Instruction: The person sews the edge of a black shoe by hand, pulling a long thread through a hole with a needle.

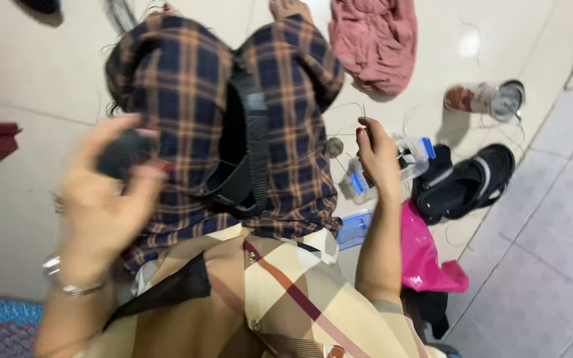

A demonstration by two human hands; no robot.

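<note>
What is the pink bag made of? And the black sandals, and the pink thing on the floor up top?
The pink bag looks like thin plastic: it is shiny and crinkled. The black sandals seem to be rubber or foam with a matte finish and thick straps, though I cannot be sure. The pink thing looks like soft cloth, since it lies in loose, dull folds on the glossy floor.

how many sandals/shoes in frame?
2 clearly. A black sandal lies on the floor right of the right hand; a lighter shoe lies on its side above it. A dark shape at the top left corner might be another; too cropped to tell.
</note>
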